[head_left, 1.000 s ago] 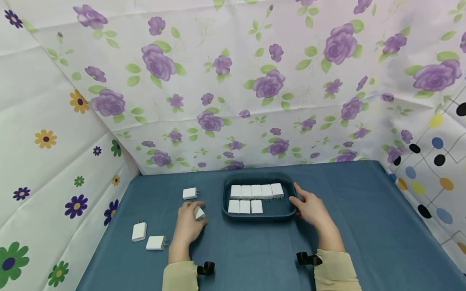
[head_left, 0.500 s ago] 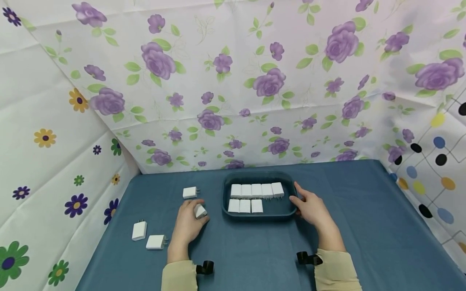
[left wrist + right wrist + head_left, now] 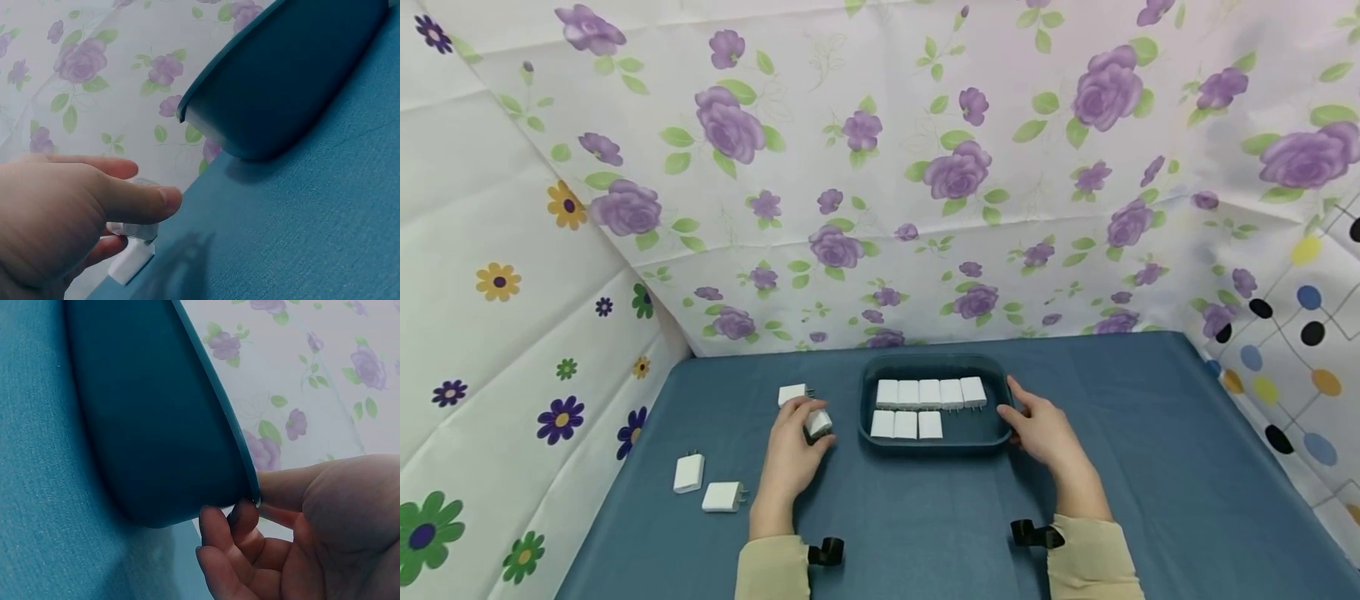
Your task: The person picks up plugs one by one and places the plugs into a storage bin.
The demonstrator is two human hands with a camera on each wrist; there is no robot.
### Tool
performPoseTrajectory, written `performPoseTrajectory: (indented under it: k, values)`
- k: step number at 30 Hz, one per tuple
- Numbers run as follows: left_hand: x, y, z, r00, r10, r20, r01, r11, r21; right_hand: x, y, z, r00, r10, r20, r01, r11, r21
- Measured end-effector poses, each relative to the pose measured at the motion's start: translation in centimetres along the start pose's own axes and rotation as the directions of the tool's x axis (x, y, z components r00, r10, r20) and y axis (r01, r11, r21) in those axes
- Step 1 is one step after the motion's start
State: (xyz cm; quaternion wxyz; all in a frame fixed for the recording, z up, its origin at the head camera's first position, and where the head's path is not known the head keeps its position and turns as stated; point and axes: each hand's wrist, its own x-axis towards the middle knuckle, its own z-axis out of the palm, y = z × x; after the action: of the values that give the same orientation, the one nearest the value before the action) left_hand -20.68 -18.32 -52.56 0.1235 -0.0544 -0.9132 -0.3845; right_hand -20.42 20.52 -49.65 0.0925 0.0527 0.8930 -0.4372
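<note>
My left hand [image 3: 788, 458] pinches a white plug-in charger [image 3: 818, 424] between thumb and fingers, left of the dark blue tray [image 3: 934, 448]. In the left wrist view the thumb covers much of that charger [image 3: 140, 230], and it appears raised off the cloth. The tray's right end is gripped by my right hand [image 3: 1043, 432], thumb at the rim and fingertips against the outer wall [image 3: 156, 456]. Inside the tray, white chargers stand side by side: a full back row [image 3: 928, 392] and three in a front row [image 3: 906, 425] at the left.
Another charger [image 3: 792, 393] lies just behind my left hand, partly hidden by it. Two more, a tilted one [image 3: 688, 472] and one lying sideways [image 3: 722, 497], rest farther left on the blue cloth [image 3: 917, 533]. Flowered sheets [image 3: 880, 208] rise behind and beside the table.
My left hand has moved slightly back and to the right with the charger, which has turned a little in the fingers. The right hand and tray look still.
</note>
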Motion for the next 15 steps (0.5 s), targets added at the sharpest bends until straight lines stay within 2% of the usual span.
performPoseTrajectory:
  k: [8,15]
  values:
    - [0.1,1.2,0.0,0.997,0.047,-0.066,-0.047,0.999,-0.001,0.4,0.0,0.3,1.000,0.002,0.003,-0.002,1.000,0.005]
    - [0.2,3.4,1.2,0.980,0.176,-0.092,-0.174,0.984,0.025,0.1,-0.1,0.2,1.000,0.008,0.000,-0.008,1.000,0.020]
